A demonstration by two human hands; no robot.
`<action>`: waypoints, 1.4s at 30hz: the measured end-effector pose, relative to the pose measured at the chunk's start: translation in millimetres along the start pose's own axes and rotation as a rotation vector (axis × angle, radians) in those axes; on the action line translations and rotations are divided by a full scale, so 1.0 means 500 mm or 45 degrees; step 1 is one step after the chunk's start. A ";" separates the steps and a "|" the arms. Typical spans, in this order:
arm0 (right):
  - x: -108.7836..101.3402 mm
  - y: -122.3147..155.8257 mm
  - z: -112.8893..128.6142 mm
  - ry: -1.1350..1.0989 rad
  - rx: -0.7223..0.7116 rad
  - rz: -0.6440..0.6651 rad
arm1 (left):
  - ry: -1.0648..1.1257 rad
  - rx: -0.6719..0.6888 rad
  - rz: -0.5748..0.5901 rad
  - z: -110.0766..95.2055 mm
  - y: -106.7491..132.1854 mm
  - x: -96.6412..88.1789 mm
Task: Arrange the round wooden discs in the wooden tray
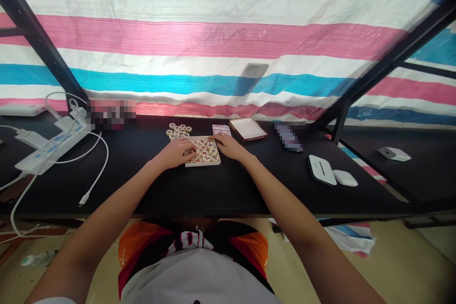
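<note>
Risk lies in crowding: left hand (177,153) and right hand (228,146) rest flat, loosely spread, holding nothing, on the tray (203,163) of chess pieces (207,151); a nudge could scatter them across the table (149,185)

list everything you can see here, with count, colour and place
wooden tray: one, pale, desk centre, filled with round pieces
loose round pieces: about ten, pale wood, behind the tray
lid: one, red-rimmed, right of the tray
power strips: two, white, desk left, cables attached
white devices: two, desk right
desk: one, black
tarp: one, striped pink, white, blue, behind
left hand: on the tray's pieces
right hand: at the tray's right edge
</note>
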State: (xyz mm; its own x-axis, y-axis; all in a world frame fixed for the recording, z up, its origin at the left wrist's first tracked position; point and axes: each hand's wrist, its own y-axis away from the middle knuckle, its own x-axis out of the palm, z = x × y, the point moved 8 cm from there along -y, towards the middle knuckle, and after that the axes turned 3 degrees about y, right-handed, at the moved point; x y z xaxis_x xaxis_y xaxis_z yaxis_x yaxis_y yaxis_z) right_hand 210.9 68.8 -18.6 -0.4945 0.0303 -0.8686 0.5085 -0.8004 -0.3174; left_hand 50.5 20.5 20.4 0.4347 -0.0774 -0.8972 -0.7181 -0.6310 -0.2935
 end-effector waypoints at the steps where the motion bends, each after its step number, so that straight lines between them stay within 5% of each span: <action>1: -0.001 0.000 0.000 0.001 -0.001 -0.003 | 0.004 -0.004 -0.001 0.001 0.001 0.000; 15: -0.003 0.002 0.004 0.006 0.003 0.015 | 0.003 -0.019 -0.059 0.006 0.002 -0.009; 21: -0.004 0.002 0.006 0.010 -0.006 0.023 | -0.011 -0.232 -0.174 0.061 0.021 -0.059; 26: -0.004 0.003 0.005 0.010 -0.008 0.005 | 0.056 -0.463 -0.035 0.125 0.047 -0.073; 31: -0.003 0.003 0.005 0.002 0.002 0.021 | 0.081 -0.509 0.171 0.135 0.050 -0.046; 42: -0.002 0.004 0.002 -0.004 0.002 0.016 | -0.098 -0.606 0.127 0.150 0.046 -0.049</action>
State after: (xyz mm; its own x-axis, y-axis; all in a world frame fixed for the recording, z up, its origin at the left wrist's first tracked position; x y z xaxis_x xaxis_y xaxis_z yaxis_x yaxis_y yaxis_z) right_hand 211.8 66.7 -17.8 -0.4899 0.0183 -0.8716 0.5139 -0.8015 -0.3057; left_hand -17.5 65.6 10.9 0.3221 -0.1094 -0.9404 -0.4182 -0.9076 -0.0376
